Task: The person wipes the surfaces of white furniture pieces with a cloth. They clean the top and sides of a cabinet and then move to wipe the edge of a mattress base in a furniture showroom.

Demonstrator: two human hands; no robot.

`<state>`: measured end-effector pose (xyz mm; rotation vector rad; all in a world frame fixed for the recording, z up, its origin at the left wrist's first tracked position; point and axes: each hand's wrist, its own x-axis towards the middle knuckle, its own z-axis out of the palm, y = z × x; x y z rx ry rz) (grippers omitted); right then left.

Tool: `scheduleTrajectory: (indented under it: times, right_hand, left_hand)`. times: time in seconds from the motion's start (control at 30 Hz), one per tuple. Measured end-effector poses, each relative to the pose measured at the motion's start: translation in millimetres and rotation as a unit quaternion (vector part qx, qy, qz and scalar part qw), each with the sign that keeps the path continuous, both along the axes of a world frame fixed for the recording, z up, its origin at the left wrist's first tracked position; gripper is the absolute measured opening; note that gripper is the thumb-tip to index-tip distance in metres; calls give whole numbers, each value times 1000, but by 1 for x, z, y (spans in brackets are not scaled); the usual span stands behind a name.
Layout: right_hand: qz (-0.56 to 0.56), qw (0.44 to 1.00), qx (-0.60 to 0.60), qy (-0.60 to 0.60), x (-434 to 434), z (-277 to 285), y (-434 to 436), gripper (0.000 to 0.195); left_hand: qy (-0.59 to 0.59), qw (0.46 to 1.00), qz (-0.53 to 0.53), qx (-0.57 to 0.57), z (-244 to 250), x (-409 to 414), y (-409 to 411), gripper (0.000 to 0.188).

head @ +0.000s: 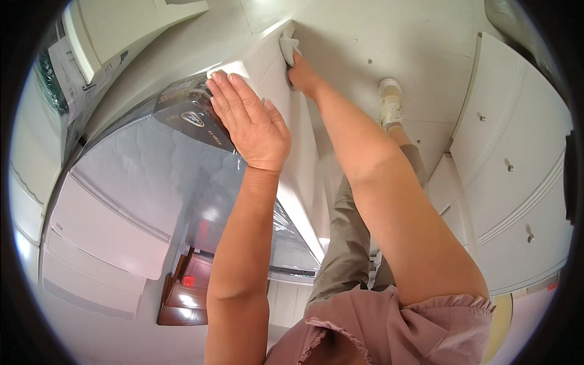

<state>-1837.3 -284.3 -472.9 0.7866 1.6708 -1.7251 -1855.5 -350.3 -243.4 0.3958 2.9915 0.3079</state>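
My left hand (255, 118) lies flat, palm down, on the top corner of a white bed footboard (242, 68), beside a mattress (137, 159) wrapped in clear plastic. A dark corner protector with gold-coloured writing (196, 118) covers the mattress corner under and next to that hand. My right hand (301, 75) reaches down to the outer face of the footboard and presses a pale cloth (289, 49) against it, close to its far end. The fingertips of the right hand are partly hidden behind the cloth and the panel.
A white drawer cabinet with small knobs (502, 150) stands on the right. Another pale headboard or furniture panel (123, 27) is at the upper left, near plastic-wrapped goods. A dark red wooden piece (185, 301) stands beyond the mattress. My shoe (391, 100) is on the tiled floor (346, 27).
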Motion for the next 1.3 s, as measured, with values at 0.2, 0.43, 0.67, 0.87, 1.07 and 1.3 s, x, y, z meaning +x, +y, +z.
scheduleTrajectory:
  times: [0.2, 0.43, 0.67, 0.87, 1.07, 1.3]
  right_hand:
    - [90, 985, -48, -142, 135, -5, -23, 71]
    - [24, 950, -73, -301, 269, 39, -57, 68]
    - [8, 999, 41, 14, 91, -11, -25, 71]
    - [48, 999, -17, -19, 8, -27, 6, 73]
    - [-1, 990, -68, -121, 172, -35, -29, 54]
    - [-30, 932, -163, -322, 333, 73, -58, 77]
  left_hand:
    - [12, 1000, 3, -17, 0, 4, -7, 63]
    - [19, 1000, 10, -22, -2, 8, -8, 63]
    - [23, 1000, 6, -7, -2, 4, -4, 62]
    - [31, 1000, 3, 5, -5, 5, -5, 60]
    - [45, 999, 2, 25, -5, 2, -3, 59]
    - [55, 998, 14, 18, -6, 7, -8, 60]
